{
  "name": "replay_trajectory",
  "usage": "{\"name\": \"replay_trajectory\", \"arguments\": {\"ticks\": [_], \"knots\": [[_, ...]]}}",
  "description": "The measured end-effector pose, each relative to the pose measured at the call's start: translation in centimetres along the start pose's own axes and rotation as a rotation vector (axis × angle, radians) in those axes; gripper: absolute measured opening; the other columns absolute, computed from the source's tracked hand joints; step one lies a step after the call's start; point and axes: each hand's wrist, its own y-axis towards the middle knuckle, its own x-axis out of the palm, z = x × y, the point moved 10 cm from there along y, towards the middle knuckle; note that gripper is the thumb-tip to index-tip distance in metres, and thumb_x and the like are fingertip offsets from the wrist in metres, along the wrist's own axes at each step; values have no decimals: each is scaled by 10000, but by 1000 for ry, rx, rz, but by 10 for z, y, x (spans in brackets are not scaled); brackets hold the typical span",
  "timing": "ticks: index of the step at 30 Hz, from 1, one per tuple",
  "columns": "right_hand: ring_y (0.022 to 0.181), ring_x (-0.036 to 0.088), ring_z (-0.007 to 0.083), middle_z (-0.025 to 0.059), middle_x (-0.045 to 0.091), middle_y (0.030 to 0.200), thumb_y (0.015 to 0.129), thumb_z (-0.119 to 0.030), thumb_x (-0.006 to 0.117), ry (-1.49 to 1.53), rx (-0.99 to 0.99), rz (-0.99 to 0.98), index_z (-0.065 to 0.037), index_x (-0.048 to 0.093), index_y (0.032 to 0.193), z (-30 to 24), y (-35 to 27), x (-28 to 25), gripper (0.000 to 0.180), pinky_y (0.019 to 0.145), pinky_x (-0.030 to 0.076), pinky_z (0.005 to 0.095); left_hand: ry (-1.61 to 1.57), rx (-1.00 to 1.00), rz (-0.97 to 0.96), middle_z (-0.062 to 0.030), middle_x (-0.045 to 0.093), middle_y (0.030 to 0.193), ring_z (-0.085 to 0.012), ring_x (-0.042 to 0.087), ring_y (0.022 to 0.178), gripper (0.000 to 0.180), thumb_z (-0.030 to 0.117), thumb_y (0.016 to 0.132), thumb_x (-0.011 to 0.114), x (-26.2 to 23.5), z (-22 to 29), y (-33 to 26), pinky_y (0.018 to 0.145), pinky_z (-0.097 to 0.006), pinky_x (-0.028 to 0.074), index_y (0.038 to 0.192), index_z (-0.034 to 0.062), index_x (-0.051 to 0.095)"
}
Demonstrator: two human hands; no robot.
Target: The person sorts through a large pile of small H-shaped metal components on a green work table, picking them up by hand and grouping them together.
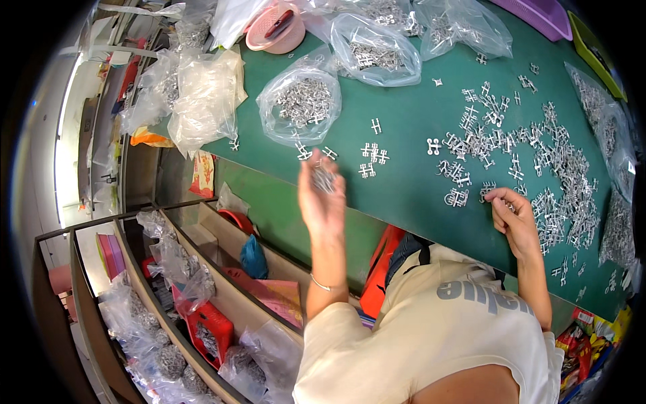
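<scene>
My left hand (324, 202) is turned palm up at the table's near edge, fingers curled round several small silver metal pieces (324, 180). A few more pieces (304, 153) lie just past its fingertips, in front of an open clear bag (303, 101) of the same parts. Over the table's right half, my right hand (515, 219) has thumb and forefinger closed at a small silver metal piece (487, 191). Around it spread loose pieces (478, 138), with a dense pile (568, 178) to its right. Between my hands sits a small cluster of pieces (372, 159).
More bags of parts (375, 50) stand along the green table's (404, 128) far side, near a pink basket (274, 30). A purple tray (538, 17) and a green tray (597, 54) are at the far right. Lower left, wooden shelving (222, 269) holds bags and a red bin (212, 330).
</scene>
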Motion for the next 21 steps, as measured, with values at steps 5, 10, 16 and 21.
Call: {"name": "replay_trajectory", "arguments": {"ticks": [5, 10, 16, 21], "knots": [[578, 362, 67, -37, 374, 624, 892, -129, 515, 251, -20, 35, 6, 535, 1021, -9, 0, 8, 188, 492, 300, 214, -24, 202, -49, -269, 290, 1268, -348, 301, 1195, 443, 144, 847, 435, 55, 70, 69, 1020, -546, 197, 1216, -64, 309], [523, 326, 81, -43, 319, 568, 914, -163, 481, 640, -120, 76, 15, 562, 935, -6, 4, -26, 196, 464, 284, 229, 408, 380, -38, -181, 407, 1276, -330, 318, 1252, 503, 86, 822, 439, 57, 56, 72, 1064, -526, 165, 1285, -53, 299], [459, 432, 133, 42, 410, 561, 802, -112, 618, -898, -497, 246, -37, 592, 1030, -55, -4, -5, 241, 427, 355, 295, 1252, 372, -598, -111, 583, 1059, -194, 565, 933, 300, 23, 823, 577, 97, -74, -28, 806, -294, 453, 1120, 29, 544], [575, 543, 275, 94, 519, 745, 713, -130, 680, -1254, -674, 271, -70, 603, 947, -52, 14, 37, 253, 510, 421, 381, 1677, 643, -777, -121, 518, 1050, -294, 491, 955, 364, 24, 736, 639, 117, -129, -61, 828, -368, 381, 1091, 54, 561]]}}
